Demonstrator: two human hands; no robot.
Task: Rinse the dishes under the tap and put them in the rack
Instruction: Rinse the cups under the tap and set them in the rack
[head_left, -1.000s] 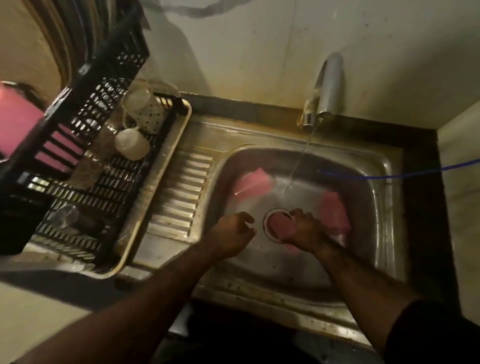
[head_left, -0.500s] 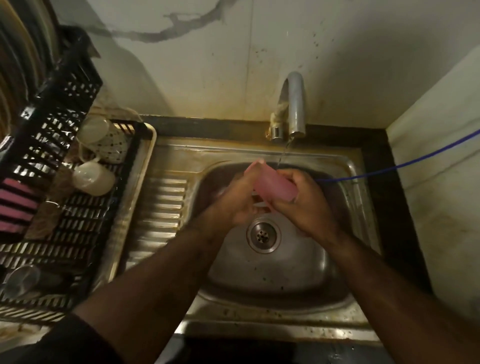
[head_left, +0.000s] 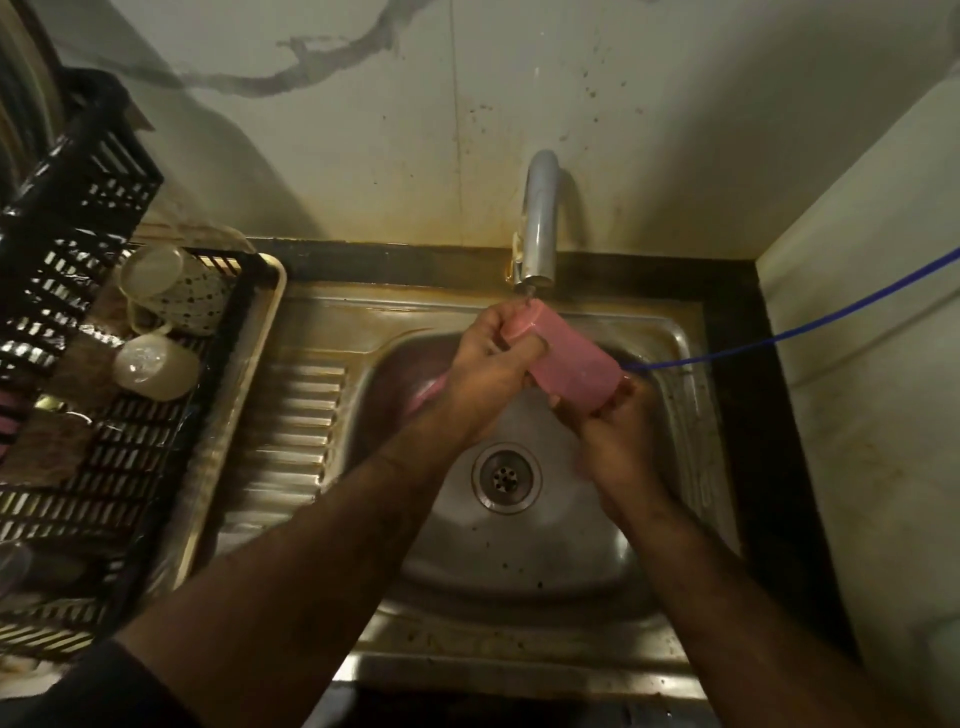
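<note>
I hold a pink cup on its side right under the tap, above the steel sink. My left hand grips the cup's end nearest the spout, with fingers curled over its edge. My right hand cradles the other end from below, fingers curled round it. Another pink piece shows in the basin behind my left wrist, mostly hidden. The black dish rack stands at the left and holds two pale cups and other items.
A ribbed draining board lies between rack and basin. A blue cord runs from the right wall into the sink. A black counter edge and a white wall close off the right side.
My right hand lifted the pink cup from the drain up to the spout, and my left hand joined it. The cup now sits higher, directly under the tap.
</note>
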